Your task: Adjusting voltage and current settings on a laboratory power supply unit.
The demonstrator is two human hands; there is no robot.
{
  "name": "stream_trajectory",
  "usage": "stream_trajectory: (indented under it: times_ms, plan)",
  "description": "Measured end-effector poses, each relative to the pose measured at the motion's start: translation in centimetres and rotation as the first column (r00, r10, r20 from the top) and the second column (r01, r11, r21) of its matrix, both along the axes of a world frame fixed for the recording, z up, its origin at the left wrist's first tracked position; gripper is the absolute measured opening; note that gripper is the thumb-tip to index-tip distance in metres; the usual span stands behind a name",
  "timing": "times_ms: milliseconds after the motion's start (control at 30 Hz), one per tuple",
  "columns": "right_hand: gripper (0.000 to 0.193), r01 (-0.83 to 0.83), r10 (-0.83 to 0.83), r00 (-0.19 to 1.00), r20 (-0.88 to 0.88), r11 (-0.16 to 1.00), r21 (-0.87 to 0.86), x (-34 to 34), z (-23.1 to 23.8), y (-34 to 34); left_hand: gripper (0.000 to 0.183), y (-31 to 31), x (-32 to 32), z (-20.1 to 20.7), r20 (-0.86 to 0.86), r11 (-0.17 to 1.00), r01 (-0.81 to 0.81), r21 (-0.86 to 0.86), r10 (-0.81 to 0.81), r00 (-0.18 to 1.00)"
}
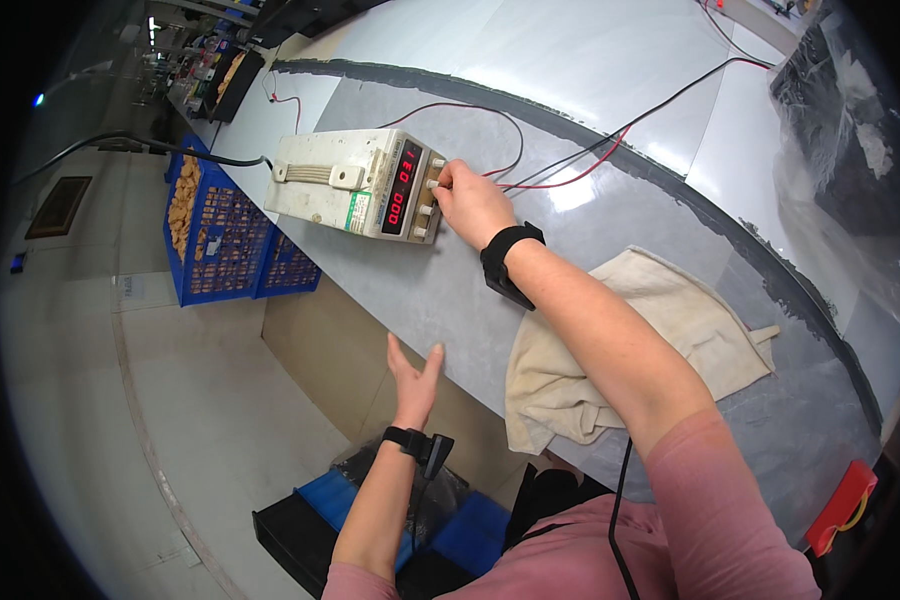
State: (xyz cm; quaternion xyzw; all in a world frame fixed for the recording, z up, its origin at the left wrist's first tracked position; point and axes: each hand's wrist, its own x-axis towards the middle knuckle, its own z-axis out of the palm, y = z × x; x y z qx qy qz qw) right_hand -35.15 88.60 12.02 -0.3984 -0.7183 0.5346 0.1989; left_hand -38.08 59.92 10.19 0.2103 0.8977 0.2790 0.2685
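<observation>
A boxy off-white bench power supply (315,205) with a red digital display and a carry strap lies on the grey tabletop (440,310). My right hand (473,205) reaches to its front panel, with thumb and fingers closed around a small knob (432,185). Below that knob, two more light-coloured knobs show uncovered. My left hand (413,385) hovers by the table's near edge, fingers spread and holding nothing. Beneath my right forearm spreads a crumpled cream cloth (660,310). Both wrists wear black straps.
Blue plastic crates (220,270) with tan pieces stand beyond the table's left edge. Red and black leads (570,180) cross the tabletop from the supply. Clear plastic sheeting (840,130) hangs at the far right. A red object (838,508) sits at the lower right edge.
</observation>
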Motion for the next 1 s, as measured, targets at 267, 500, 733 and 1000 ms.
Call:
stream_trajectory:
  times_ms: [267,500,733,1000]
  plan:
    - [0.022,0.018,-0.018,0.999,0.042,1.000,0.007,-0.2,0.4,-0.1,0.059,1.6,-5.0,-1.6,0.683,0.830,-0.548,0.104,0.341,0.646]
    - [0.018,0.070,-0.073,0.996,0.045,0.996,0.054,-0.7,0.3,-0.6,0.067,3.8,-6.6,-3.4,0.807,0.649,-0.747,0.141,0.362,0.467]
    - [0.021,0.102,-0.102,0.995,0.021,0.994,0.030,-0.6,0.2,-0.7,0.086,4.5,-5.6,-5.6,0.545,0.673,-0.724,0.149,0.555,0.629]
    - [0.023,0.123,-0.124,0.992,0.004,0.990,0.066,-0.2,-0.5,-1.0,0.086,5.3,-4.7,-5.8,0.340,0.708,-0.677,0.199,0.598,0.726]
